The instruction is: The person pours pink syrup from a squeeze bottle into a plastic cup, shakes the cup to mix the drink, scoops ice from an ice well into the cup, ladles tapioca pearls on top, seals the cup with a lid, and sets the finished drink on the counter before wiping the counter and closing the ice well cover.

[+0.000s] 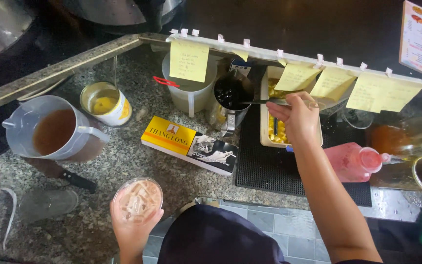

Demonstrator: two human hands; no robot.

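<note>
1. Left hand [132, 230] nearest me, wrapped around a clear cup [137, 200] from below. Cup is upright and held low over the table [137, 171] edge, so nothing spills. It's full of ice cubes in a pinkish-brown drink.
2. Right hand [296, 117] is stretched out and closed on the handle of a ladle [260, 101]. The handle lies nearly level, its far end over a metal pot [230, 95] of dark, glossy bits.
3. That pot stands just beside a pale tub [269, 132] of yellow chunks on a black mat [269, 166], both within one reach.
4. Left of me: plastic jug [54, 129] of brown liquid, with an open can [106, 102] of yellow stuff near it.
5. Yellow-and-dark carton [189, 145] lies flat between cup and pot.
6. Yellow notes [189, 61] hang off a rail at the table's back edge, facing me for reading.
7. Pink bottle [355, 161] lies on its side at the mat's right end.
</note>
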